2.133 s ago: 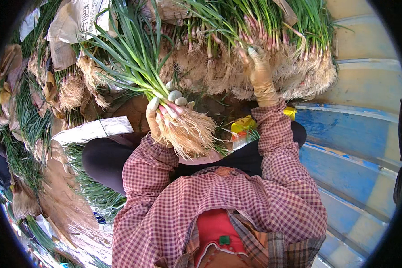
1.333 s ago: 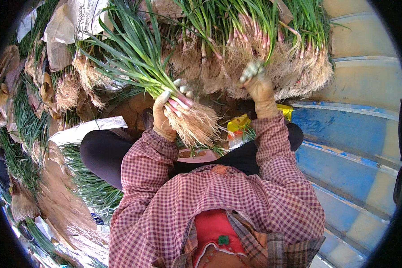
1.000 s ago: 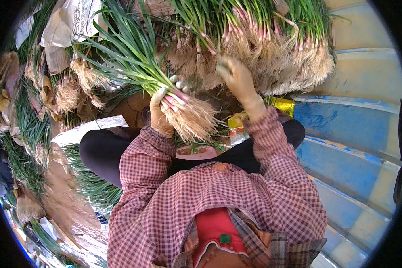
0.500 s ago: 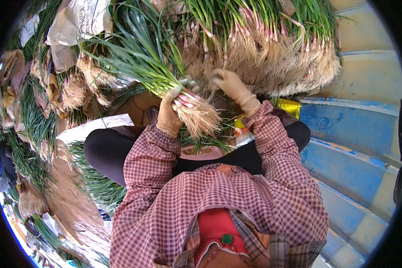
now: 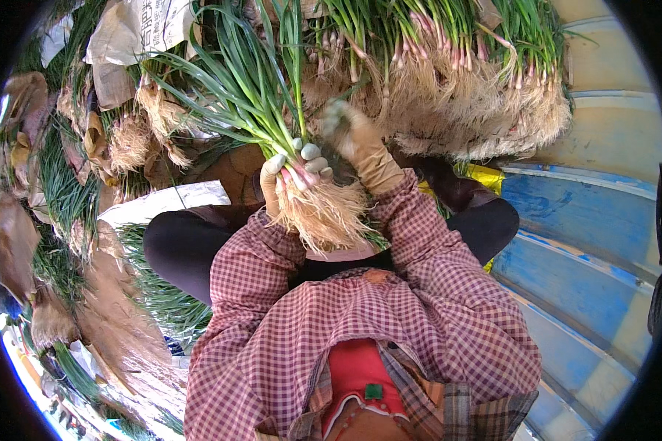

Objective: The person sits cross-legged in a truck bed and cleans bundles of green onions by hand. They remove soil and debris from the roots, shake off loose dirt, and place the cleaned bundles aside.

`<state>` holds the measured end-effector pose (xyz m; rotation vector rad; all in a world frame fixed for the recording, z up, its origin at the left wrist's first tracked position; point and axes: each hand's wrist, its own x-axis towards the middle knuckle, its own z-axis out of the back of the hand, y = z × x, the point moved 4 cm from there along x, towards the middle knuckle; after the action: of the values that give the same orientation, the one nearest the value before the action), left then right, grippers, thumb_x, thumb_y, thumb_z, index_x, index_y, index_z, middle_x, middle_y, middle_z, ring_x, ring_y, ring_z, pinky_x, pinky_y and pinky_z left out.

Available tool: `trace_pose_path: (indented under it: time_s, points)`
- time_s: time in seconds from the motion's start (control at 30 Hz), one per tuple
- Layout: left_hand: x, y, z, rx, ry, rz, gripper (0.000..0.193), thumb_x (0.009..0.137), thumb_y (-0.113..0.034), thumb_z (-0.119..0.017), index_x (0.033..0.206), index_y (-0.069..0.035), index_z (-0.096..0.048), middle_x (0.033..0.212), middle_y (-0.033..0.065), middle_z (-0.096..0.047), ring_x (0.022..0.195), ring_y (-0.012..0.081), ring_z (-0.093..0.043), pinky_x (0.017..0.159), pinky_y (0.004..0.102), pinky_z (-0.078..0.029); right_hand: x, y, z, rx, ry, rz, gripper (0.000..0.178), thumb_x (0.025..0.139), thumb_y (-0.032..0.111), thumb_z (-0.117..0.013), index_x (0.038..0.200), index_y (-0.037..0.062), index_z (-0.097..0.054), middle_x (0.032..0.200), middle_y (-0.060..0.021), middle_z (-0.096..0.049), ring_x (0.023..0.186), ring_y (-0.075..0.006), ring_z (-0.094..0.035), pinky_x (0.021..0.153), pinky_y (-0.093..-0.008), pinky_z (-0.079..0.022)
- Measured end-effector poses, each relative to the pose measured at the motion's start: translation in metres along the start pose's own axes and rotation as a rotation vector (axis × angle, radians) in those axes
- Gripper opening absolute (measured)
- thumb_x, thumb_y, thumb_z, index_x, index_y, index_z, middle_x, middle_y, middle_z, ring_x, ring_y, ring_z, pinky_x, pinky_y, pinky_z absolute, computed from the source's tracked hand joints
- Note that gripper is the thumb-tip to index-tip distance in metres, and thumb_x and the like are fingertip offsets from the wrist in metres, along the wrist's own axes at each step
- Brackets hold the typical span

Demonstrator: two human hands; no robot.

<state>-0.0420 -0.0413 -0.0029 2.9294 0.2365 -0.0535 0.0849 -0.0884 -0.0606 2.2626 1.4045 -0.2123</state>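
My left hand, in a glove with pale fingertips, grips a bunch of green onions just above its tangled pale roots. The long green leaves fan up and to the left. My right hand, in a tan glove, rests against the right side of the same bunch, its fingers among the stalks. Whether it grips any stalk I cannot tell. Both arms wear red-and-white checked sleeves.
A big heap of green onions with roots toward me lies at the top right. Blue painted boards run along the right. Brown husks and loose onions cover the left, with white paper near my knee.
My right hand has come back from the big heap at the upper right to the bunch held in my left hand. The bunch stayed about where it was.
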Motion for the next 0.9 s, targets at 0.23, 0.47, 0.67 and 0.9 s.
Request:
trace_pose_path:
  time_s: [0.23,0.47,0.67,0.9]
  points:
    - [-0.004,0.009,0.000,-0.130,0.110,0.083,0.037,0.085,-0.026,-0.050,0.113,-0.002,-0.049,0.097,0.0050,-0.049,0.080,0.0128,-0.046,0.080,0.0308,-0.039,-0.012,-0.013,-0.050,-0.467,0.319,-0.119,0.021,0.084,0.017,-0.056,0.099,0.0024,-0.056,0.071,0.0033,-0.052,0.055,-0.0052,-0.042,0.050,-0.0185,-0.036]
    - [-0.001,0.007,0.001,-0.145,0.242,0.048,0.024,0.083,-0.025,-0.053,0.099,-0.007,-0.052,0.088,0.0038,-0.050,0.075,0.0128,-0.047,0.076,0.0311,-0.039,-0.008,0.020,0.039,-1.198,-0.373,0.266,0.028,0.085,0.028,-0.055,0.093,0.0008,-0.059,0.075,-0.0069,-0.061,0.065,-0.0140,-0.057,0.059,-0.0269,-0.046]
    - [-0.003,0.001,-0.023,-0.098,0.161,-0.046,0.057,0.085,-0.031,-0.052,0.132,-0.004,-0.032,0.100,0.0055,-0.053,0.092,0.0178,-0.052,0.092,0.0421,-0.039,-0.036,0.033,0.030,-2.427,0.002,0.093,0.039,0.084,0.039,-0.054,0.103,0.0039,-0.057,0.087,-0.0143,-0.063,0.080,-0.0235,-0.060,0.074,-0.0362,-0.049]
    - [0.003,0.002,0.009,0.210,-0.137,0.012,0.042,0.081,-0.029,-0.056,0.115,-0.004,-0.050,0.104,0.0116,-0.058,0.095,0.0244,-0.056,0.089,0.0423,-0.044,0.011,0.125,-0.054,-2.429,-0.503,0.558,0.028,0.090,0.032,-0.047,0.099,0.0071,-0.056,0.073,-0.0033,-0.055,0.058,-0.0145,-0.050,0.053,-0.0292,-0.045]
